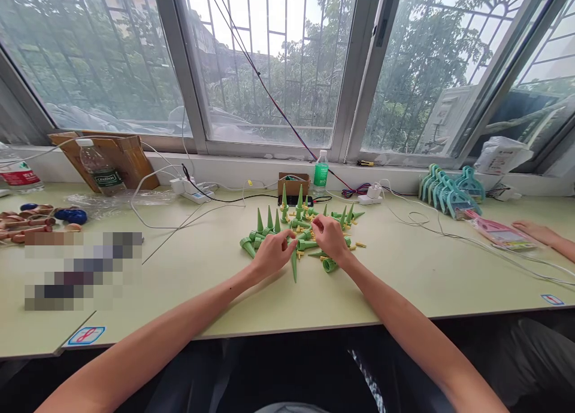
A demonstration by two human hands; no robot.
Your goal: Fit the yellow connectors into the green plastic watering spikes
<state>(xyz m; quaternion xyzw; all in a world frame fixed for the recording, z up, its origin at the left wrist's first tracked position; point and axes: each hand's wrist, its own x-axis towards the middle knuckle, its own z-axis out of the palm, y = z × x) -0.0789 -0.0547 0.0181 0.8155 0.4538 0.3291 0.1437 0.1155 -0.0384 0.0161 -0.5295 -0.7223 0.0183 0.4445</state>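
A heap of green plastic cone spikes (300,226) with small yellow parts (359,244) lies on the pale green table (404,269); some cones stand upright, others lie flat. My left hand (272,254) is closed on one green cone (294,268) that points down toward me. My right hand (330,236) hovers over the heap with its fingers pinched, apparently on a small piece that I cannot make out. The two hands are close together above the near side of the heap.
A small cardboard box (293,182) and a green-labelled bottle (320,172) stand by the window. Power strip (193,188), cables, a bottle (99,170) and cardboard lie at left. Teal plastic pieces (449,188) sit at right, where another person's hand (536,230) rests.
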